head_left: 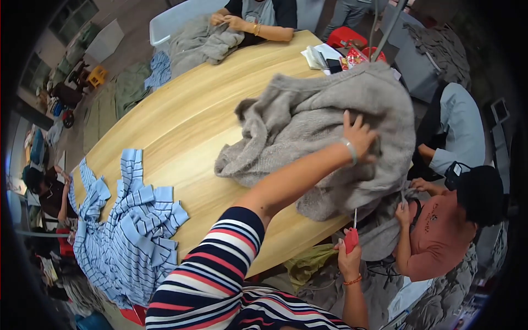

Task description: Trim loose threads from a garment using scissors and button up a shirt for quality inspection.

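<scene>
Grey-brown fuzzy knit garment (308,124): heaped on right half of table, near edge. Left hand (360,137) on top of it, fingers spread, slightly blurred; cannot tell whether fingertips pinch any cloth. Right hand (350,260) closed around red-handled tool (351,240), slim metal tip up, at the garment's lower edge; contact of tip with cloth unclear.

Surroundings: pale wood-grain table (203,118) beneath. Blue striped knit garments (135,231) piled at left end. Red packets (353,58) beyond the heap, partly behind it. At right, co-worker in salmon shirt (440,231) grips grey cloth close to the tool; across the table, another co-worker's hands (231,22) work on similar cloth. Own left forearm (300,179) crosses the heap's near side, hiding part of it.

Pose: left arm reaches diagonally up-right, palm down; right forearm rises from lower edge, below table rim.
</scene>
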